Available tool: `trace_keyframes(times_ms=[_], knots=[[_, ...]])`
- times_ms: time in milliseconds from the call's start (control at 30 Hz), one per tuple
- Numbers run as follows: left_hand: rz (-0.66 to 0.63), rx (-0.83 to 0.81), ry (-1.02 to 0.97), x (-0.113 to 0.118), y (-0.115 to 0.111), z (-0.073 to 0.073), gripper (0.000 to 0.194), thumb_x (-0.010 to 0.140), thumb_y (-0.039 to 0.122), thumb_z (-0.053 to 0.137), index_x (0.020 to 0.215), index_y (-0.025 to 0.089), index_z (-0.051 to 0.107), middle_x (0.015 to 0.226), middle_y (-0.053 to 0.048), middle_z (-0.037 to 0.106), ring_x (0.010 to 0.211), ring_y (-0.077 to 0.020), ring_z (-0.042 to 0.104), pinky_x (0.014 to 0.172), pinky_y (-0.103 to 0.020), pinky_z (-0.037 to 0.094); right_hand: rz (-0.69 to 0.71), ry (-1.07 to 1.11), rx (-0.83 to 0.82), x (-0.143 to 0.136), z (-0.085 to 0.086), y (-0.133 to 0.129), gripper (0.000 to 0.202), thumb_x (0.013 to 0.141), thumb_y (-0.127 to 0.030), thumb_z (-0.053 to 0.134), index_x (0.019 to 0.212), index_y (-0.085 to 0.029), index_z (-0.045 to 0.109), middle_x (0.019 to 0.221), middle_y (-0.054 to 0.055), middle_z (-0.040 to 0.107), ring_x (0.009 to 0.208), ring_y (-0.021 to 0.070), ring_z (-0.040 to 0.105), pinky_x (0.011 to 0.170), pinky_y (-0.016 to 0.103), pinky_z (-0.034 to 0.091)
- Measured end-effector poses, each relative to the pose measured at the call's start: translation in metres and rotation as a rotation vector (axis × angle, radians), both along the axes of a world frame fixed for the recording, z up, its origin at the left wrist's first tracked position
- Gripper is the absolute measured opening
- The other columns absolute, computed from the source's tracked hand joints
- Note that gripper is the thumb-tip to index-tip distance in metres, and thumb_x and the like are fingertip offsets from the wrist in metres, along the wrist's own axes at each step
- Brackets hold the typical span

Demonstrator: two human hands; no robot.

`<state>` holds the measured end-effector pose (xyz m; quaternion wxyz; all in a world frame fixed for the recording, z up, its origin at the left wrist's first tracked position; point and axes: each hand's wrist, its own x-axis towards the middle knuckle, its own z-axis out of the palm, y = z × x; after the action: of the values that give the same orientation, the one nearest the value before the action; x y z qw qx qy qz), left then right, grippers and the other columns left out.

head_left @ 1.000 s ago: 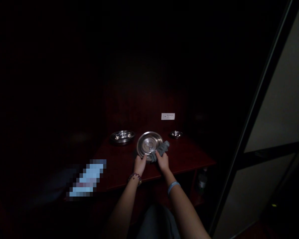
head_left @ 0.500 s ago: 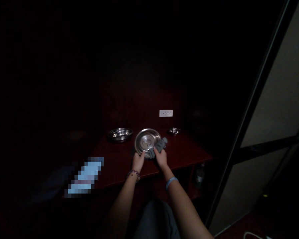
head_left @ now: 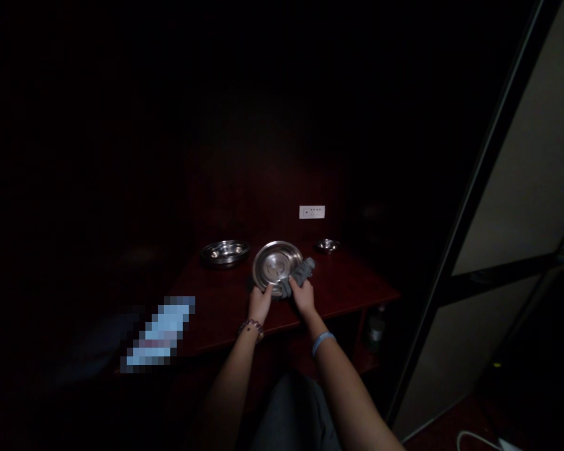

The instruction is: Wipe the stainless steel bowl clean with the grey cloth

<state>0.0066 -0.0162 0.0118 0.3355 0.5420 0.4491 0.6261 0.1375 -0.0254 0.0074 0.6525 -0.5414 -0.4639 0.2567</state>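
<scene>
A round, shiny metal plate (head_left: pixel 276 266) is tilted up in front of me above the dark red desk (head_left: pixel 338 289). My left hand (head_left: pixel 260 304) grips its near left rim, thumb on the inner face. At the near right rim, my right hand (head_left: pixel 303 295) is closed on a grey cloth (head_left: pixel 302 271), which lies against the plate's edge. Farther back on the left sit stacked metal plates (head_left: pixel 225 252). A small metal bowl (head_left: pixel 328 246) stands at the back right.
A white socket panel (head_left: pixel 312 212) is on the back wall. On the left lies a bright, pixelated object (head_left: pixel 160 335). Beneath the desktop at right stands a bottle (head_left: pixel 376 327). A pale panel door (head_left: pixel 512 163) rises on the right, with a white cable (head_left: pixel 474 435) on the floor.
Both hands keep the same hold on the plate and cloth. The whole view has shifted very slightly; nothing else visibly differs.
</scene>
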Motion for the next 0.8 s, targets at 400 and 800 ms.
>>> trace_keyframes(times_ms=[400,800], knots=[[-0.017,0.0,0.019,-0.0016,0.0061,-0.0062,0.029,0.078,0.024,0.061,0.103,0.011,0.068,0.111,-0.013,0.072,0.108,-0.0253,0.065,0.098,-0.036,0.046,0.008,0.0,0.015,0.0008,-0.001,-0.0001,0.034,0.079,-0.042,0.062,0.094,-0.013,0.072,0.098,0.014,0.075,0.093,0.0246,0.07,0.082,0.03,0.053],[0.018,-0.036,0.006,0.0001,-0.0024,0.0021,0.023,0.077,0.021,0.062,0.098,0.012,0.068,0.107,-0.012,0.073,0.109,-0.0256,0.064,0.094,-0.034,0.049,-0.007,0.006,0.013,0.0006,-0.0008,-0.0006,0.033,0.078,-0.041,0.063,0.094,-0.013,0.072,0.096,0.013,0.075,0.092,0.0246,0.07,0.084,0.031,0.052]])
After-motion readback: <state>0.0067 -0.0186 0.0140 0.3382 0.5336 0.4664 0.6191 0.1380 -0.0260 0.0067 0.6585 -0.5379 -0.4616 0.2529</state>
